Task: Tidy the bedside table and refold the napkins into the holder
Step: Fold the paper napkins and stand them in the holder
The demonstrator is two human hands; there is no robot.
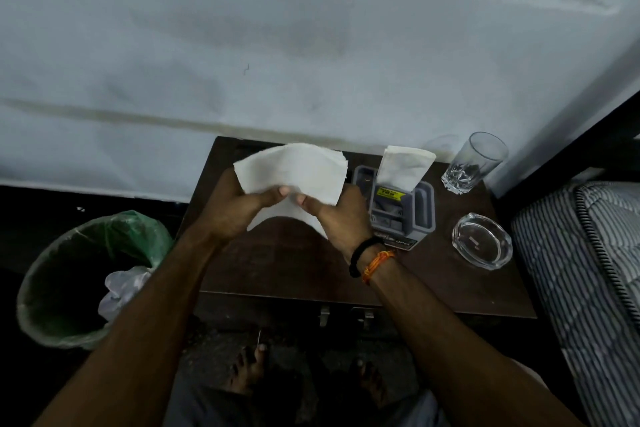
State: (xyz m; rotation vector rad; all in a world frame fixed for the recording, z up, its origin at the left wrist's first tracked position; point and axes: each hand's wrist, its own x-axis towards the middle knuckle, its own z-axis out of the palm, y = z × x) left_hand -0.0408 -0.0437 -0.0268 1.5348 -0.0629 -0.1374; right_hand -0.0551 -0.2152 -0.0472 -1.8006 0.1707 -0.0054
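The dark bedside table [277, 263] stood against a pale wall. Beside the holder [401, 211], left hand [235, 208] and right hand [341, 218] pinched a napkin [291, 177]; uneven tugging might have torn it.

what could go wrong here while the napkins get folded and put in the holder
1. The drinking glass and glass ashtray stand close to the napkin holder; the right hand reaching there might knock one over.
2. The holder already has a napkin standing in it, so pushing in the stack gripped by the left hand and right hand may crumple it.
3. The stack is bowed and held above the table, so a sheet might slip out.
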